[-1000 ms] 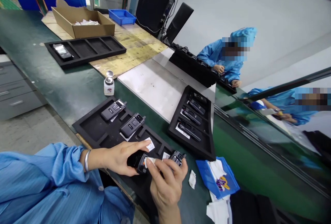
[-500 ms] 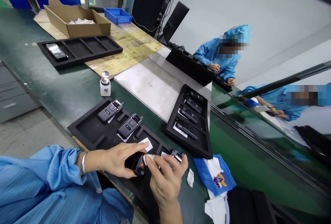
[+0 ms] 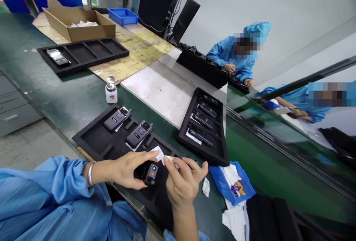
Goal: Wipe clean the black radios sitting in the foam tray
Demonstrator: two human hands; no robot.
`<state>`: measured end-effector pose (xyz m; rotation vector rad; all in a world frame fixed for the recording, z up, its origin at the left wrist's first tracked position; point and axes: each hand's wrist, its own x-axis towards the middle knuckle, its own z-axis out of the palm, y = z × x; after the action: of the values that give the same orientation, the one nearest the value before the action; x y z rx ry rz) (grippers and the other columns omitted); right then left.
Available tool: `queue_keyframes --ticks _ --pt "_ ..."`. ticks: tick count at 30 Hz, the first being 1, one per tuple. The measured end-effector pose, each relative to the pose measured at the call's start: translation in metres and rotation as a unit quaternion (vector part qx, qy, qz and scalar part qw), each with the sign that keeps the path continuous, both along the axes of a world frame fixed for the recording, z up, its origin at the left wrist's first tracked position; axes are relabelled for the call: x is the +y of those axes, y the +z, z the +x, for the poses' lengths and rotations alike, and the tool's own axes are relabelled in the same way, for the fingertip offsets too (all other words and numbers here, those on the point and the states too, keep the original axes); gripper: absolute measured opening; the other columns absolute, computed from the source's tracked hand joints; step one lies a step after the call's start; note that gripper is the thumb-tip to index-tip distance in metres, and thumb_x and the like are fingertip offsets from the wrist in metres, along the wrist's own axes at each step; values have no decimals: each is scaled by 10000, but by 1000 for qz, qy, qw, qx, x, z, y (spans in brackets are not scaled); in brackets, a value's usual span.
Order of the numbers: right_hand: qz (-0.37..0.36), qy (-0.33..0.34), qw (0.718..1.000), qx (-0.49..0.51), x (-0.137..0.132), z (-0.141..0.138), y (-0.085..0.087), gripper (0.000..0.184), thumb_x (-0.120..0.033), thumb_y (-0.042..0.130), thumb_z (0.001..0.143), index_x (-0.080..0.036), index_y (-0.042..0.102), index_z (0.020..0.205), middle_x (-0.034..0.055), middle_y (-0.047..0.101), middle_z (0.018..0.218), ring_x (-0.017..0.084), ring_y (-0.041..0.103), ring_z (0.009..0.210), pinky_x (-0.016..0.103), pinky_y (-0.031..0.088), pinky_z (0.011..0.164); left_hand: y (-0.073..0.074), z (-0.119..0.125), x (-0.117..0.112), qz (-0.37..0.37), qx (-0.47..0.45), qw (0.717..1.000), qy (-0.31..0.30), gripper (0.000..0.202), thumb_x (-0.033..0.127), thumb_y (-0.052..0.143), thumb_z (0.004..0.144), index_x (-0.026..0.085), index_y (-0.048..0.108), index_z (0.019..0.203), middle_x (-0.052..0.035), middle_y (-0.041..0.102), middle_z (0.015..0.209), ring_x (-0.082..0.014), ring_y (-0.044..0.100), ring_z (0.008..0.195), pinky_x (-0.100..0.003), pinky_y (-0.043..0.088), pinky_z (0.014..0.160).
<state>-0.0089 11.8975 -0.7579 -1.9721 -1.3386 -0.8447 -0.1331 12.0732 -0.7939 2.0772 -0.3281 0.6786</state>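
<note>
My left hand (image 3: 126, 169) grips a black handheld radio-like device (image 3: 151, 174) by its sides, its end with an orange button facing me. Just to the right, my right hand (image 3: 183, 183) pinches a small white wipe (image 3: 167, 158) between thumb and fingers, slightly apart from the device. Both hands are over a black foam tray (image 3: 93, 137). Two similar devices, one (image 3: 116, 118) farther left and another (image 3: 138, 134) nearer, lie in its compartments with white paper slips under them. A printed slip (image 3: 157, 153) shows beyond my left fingertips. My right hand hides part of the tray.
A white pump bottle (image 3: 111, 91) stands behind the tray. To the right are a second tray (image 3: 182, 137) of devices, a crumpled wipe (image 3: 205, 187) and a blue bin (image 3: 244, 191) with white cloths. A cardboard box (image 3: 94, 31) sits far left. Two people work beyond.
My right hand has moved a little right, drawing the wipe off the device's end, so the orange button end shows more fully. My left hand keeps its hold.
</note>
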Motion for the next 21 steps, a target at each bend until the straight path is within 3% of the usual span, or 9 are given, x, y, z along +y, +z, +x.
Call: queue_keyframes --ticks 4,13,21 --pt "30 -41 998 42 -13 6 -8 249 -74 628 876 -281 749 942 -4 651 864 175 540 940 635 246 1081 0 -1 0 -17 5 1000 0 967 252 737 755 147 194 1549 -170 636 1269 -262 652 1137 -349 553 964" --pt "50 -65 994 70 -36 -9 -22 241 -61 672 843 -269 758 930 8 652 860 180 565 914 593 359 1040 -5 -5 -2 4 -13 1000 -15 956 239 730 765 149 187 1548 -182 610 1303 -272 637 1159 -378 544 984" --pt "59 -27 993 98 -22 -17 -7 248 -45 636 859 -256 744 931 6 651 869 174 547 951 570 355 1053 -7 -3 -5 -1 3 1000 -19 966 229 716 763 146 168 1554 -196 591 1330 -277 617 1187 -405 538 996"
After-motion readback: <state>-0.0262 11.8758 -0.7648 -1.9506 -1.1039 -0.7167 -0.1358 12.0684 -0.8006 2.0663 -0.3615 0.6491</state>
